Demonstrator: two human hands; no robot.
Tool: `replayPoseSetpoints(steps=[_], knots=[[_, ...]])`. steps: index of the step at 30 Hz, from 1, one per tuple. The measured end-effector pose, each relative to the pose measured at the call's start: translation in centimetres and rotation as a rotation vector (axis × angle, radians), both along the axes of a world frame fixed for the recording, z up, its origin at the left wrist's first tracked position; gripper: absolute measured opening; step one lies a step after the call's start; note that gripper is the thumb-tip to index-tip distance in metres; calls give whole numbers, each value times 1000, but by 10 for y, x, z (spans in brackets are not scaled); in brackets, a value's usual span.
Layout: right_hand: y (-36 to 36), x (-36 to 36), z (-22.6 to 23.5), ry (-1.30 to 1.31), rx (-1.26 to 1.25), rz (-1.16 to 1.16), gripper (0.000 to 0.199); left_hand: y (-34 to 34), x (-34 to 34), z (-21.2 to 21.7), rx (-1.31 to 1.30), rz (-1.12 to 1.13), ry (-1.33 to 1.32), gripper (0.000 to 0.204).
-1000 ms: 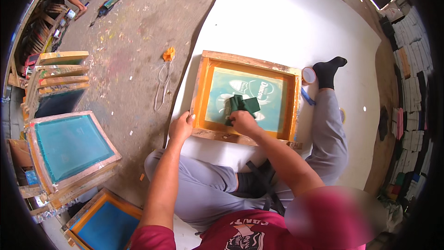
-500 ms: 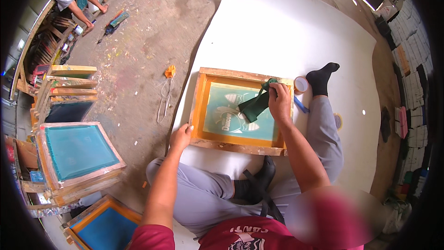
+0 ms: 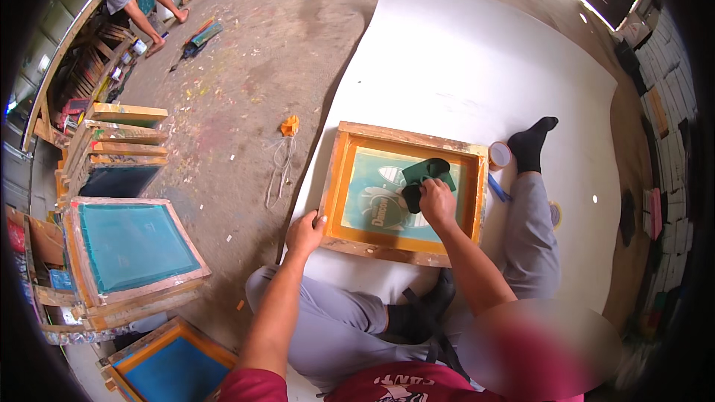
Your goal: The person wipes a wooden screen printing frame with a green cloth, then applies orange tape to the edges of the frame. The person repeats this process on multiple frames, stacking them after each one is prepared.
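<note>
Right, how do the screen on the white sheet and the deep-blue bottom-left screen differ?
The patterned screen has pale shapes; the blue screen looks plain. A dark green item partly covers the patterned screen, not the blue screen. Both are framed in orange-toned wood.

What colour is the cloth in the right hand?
The cloth in the right hand is dark green, visible in the head view.

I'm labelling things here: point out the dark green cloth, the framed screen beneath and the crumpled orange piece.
Dark green cloth [image 3: 418,173], head view, upper left part.
Framed screen [image 3: 413,136], head view, far rail.
Crumpled orange piece [image 3: 290,126], head view, its middle.
</note>
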State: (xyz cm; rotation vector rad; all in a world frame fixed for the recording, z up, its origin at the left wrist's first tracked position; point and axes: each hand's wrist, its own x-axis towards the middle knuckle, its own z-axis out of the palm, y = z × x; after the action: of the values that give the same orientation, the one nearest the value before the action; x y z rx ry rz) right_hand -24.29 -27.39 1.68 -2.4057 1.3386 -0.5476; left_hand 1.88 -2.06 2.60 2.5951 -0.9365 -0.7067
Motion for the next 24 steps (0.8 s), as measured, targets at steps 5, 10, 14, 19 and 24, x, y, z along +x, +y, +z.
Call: replayPoseSetpoints(steps=[5, 10, 14, 19, 24], knots=[[-1, 98, 6, -293, 19, 76, 15, -6, -2, 4, -9, -6, -12, 51], [-10, 171, -34, 20, 19, 289, 52, -7, -3, -10, -61, -33, -12, 50], [15, 163, -55, 195, -10, 488, 56, -6, -4, -8, -89, -24, 1, 47], [37, 81, -51, 28, -143, 727, 34, -4, -5, -8, -142, -14, -37, 41], [25, -17, -8, 346, -44, 495, 14, -1, -5, -12, -128, -15, -88, 40]])
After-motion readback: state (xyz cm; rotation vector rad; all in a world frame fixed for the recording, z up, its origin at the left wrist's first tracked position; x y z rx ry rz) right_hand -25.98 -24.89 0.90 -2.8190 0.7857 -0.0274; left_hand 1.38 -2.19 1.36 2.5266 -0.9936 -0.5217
